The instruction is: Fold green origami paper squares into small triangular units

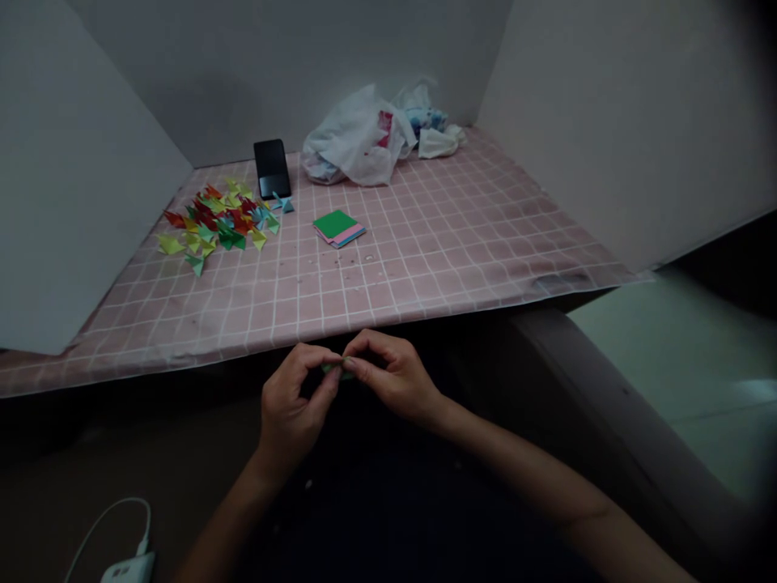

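Note:
Below the table's front edge, my left hand (297,401) and my right hand (388,376) meet with fingertips pinched together on a small green piece of paper (336,369), mostly hidden by the fingers. On the pink checked table (425,243) lies a small stack of square papers (338,227), green on top with pink and blue beneath. To the left is a heap of several folded paper triangles (215,223) in red, yellow, green and blue.
A black phone (272,168) stands upright behind the triangles. A white plastic bag (370,134) with coloured contents lies at the back. White panels wall the table on three sides. A white charger with cable (125,559) sits at the lower left.

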`<act>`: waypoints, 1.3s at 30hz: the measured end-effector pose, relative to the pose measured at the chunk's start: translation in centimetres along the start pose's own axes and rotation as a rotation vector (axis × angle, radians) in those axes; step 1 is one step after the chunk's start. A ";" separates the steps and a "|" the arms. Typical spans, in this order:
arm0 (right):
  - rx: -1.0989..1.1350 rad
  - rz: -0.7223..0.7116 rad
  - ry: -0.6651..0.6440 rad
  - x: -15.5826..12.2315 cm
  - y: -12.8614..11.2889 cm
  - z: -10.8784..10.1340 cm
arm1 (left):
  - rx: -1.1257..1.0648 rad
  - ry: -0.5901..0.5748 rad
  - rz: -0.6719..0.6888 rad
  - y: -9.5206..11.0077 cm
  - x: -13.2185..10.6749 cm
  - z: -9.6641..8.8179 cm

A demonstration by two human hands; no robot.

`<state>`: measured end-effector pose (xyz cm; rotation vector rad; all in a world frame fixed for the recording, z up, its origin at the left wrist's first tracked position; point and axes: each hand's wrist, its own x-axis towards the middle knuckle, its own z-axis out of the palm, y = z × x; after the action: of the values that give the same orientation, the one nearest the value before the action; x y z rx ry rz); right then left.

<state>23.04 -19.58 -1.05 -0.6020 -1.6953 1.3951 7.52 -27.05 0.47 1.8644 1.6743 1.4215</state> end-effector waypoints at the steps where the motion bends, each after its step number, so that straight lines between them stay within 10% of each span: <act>1: -0.007 -0.003 0.004 0.0 0.0 0.0 | -0.015 0.012 -0.032 -0.1 -0.1 0.1; 8: 0.014 0.038 0.096 -0.2 0.2 0.2 | -0.321 0.055 -0.373 0.3 -0.3 0.8; 23: 0.082 0.191 0.119 -0.6 -0.4 0.1 | -0.443 -0.016 -0.573 -0.3 -0.2 0.5; 39: 0.303 0.206 0.277 -1.6 0.5 1.7 | -0.423 -0.009 -0.461 0.6 -0.6 1.7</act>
<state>22.41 -21.65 -2.08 -0.7709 -1.2019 1.5938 9.29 -27.04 -0.22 1.1667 1.5169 1.4181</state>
